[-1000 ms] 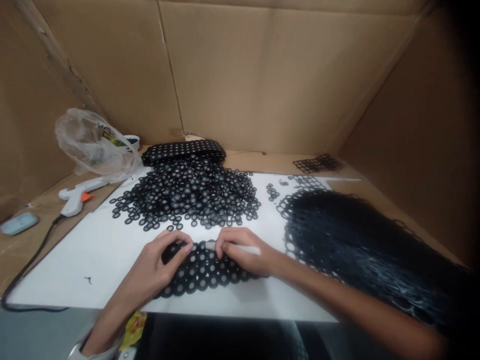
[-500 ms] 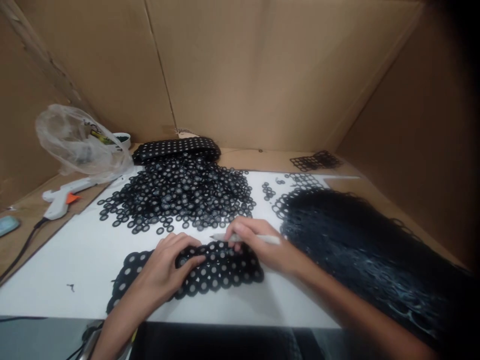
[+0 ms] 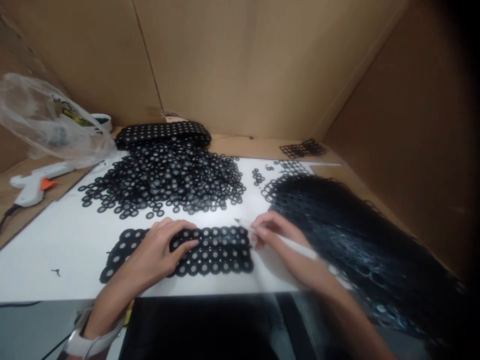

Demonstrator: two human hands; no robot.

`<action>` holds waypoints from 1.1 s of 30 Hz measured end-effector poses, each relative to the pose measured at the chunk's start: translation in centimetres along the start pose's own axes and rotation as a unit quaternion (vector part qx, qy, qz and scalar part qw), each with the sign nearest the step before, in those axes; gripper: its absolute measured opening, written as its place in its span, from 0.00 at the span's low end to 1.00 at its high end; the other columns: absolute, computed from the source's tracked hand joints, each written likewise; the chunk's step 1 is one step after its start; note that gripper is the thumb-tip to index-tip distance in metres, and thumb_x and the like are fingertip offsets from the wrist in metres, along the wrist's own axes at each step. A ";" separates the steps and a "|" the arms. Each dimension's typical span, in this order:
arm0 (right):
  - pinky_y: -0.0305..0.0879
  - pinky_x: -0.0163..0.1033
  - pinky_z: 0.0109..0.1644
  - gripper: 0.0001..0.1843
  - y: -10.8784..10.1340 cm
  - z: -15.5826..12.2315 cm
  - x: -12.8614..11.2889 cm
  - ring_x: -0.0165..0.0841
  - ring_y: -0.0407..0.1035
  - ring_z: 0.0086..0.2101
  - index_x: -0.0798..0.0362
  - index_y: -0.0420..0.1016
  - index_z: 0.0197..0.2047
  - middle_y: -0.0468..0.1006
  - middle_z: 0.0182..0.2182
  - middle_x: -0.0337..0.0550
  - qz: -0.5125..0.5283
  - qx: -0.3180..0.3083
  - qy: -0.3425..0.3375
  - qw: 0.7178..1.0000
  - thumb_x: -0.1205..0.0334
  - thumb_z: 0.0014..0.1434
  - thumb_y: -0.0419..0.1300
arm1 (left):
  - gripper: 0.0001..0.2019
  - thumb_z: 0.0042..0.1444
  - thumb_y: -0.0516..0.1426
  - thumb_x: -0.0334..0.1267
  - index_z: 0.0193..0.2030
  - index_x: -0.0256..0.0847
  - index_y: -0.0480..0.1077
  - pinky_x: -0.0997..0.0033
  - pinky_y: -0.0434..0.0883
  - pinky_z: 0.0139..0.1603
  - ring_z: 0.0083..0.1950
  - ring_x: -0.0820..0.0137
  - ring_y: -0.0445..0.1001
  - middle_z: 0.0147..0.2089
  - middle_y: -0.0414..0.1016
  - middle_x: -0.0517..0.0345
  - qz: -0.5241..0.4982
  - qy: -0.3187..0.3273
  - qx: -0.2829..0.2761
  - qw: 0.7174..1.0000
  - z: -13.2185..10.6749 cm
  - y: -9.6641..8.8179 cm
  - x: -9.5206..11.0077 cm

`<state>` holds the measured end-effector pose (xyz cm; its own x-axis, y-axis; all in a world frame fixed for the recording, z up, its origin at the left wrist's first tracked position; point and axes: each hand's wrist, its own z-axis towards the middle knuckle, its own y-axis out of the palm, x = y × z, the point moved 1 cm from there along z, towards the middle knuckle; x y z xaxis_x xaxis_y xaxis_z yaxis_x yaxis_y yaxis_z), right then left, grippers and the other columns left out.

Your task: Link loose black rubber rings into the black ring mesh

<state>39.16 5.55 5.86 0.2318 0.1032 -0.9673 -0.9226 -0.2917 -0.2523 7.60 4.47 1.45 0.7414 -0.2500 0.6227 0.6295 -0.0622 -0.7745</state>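
A black strip of joined discs with pale grey centres [image 3: 217, 254] lies near the front edge of the white board. My left hand [image 3: 155, 250] grips it left of its middle, fingers curled over the far side and thumb pressing on top. Just off the strip's right end is my right hand [image 3: 279, 235], closed around a white pen-shaped tool [image 3: 300, 246]. Its dark pointed tip faces left, above the board. Beyond both hands spreads a large heap of loose black rings with pale centres [image 3: 168, 175].
A rolled dotted band [image 3: 161, 134] sits behind the heap. At right lies a big black mesh mass [image 3: 337, 230]. A white glue gun [image 3: 32, 185], a clear plastic bag [image 3: 48, 125] and a white cup [image 3: 103, 121] stand at left. Cardboard walls [image 3: 243, 65] enclose the table.
My right hand, with the pen-shaped tool, has moved right from over the strip to beyond its right end. My left hand stays on the strip. The view has shifted slightly.
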 end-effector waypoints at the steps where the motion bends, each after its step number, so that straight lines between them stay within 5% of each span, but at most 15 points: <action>1: 0.74 0.39 0.48 0.10 0.2 -1.0 0.5 0.34 0.77 0.38 0.48 0.77 0.48 0.80 0.40 0.40 0.005 0.009 0.016 1.000 0.51 0.74 0.61 | 0.17 0.69 0.61 0.57 0.55 0.51 0.79 0.57 0.71 0.59 0.56 0.54 0.77 0.53 0.82 0.54 0.000 0.004 0.007 1.000 0.0 0.1 0.0; 6: 0.75 0.41 0.46 0.15 0.8 -5.3 2.4 0.39 0.78 0.40 0.47 0.77 0.45 0.80 0.37 0.41 0.022 0.091 0.075 0.993 0.43 0.72 0.61 | 0.18 0.68 0.60 0.57 0.53 0.49 0.79 0.56 0.71 0.56 0.50 0.55 0.77 0.47 0.82 0.54 -0.008 0.008 0.034 0.999 0.0 0.4 -0.3; 12: 0.75 0.42 0.48 0.17 0.5 -6.9 3.2 0.41 0.77 0.42 0.46 0.78 0.44 0.80 0.38 0.41 0.007 0.162 0.082 0.983 0.41 0.71 0.62 | 0.17 0.68 0.61 0.57 0.54 0.50 0.79 0.57 0.70 0.56 0.50 0.55 0.77 0.48 0.81 0.55 -0.007 0.009 0.034 0.999 -0.1 0.6 -0.4; 27: 0.77 0.43 0.47 0.15 1.3 -7.3 2.0 0.43 0.78 0.43 0.44 0.79 0.45 0.83 0.41 0.44 -0.093 0.171 0.085 0.977 0.42 0.72 0.60 | 0.13 0.71 0.58 0.53 0.53 0.51 0.78 0.56 0.68 0.59 0.53 0.56 0.77 0.50 0.82 0.57 -0.044 0.023 0.049 0.998 -0.4 0.7 0.4; 33: 0.76 0.40 0.47 0.11 2.7 -3.5 -0.2 0.40 0.80 0.44 0.45 0.75 0.55 0.83 0.44 0.44 -0.080 0.073 -0.014 0.994 0.54 0.71 0.65 | 0.13 0.74 0.55 0.53 0.51 0.52 0.78 0.57 0.66 0.60 0.50 0.59 0.77 0.49 0.82 0.60 -0.051 0.010 0.051 0.997 -0.2 1.0 0.7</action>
<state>37.70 1.45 5.27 0.3728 0.1639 -0.9133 -0.9100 -0.1281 -0.3944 8.68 4.00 1.09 0.6687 -0.2666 0.6941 0.7221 0.0104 -0.6917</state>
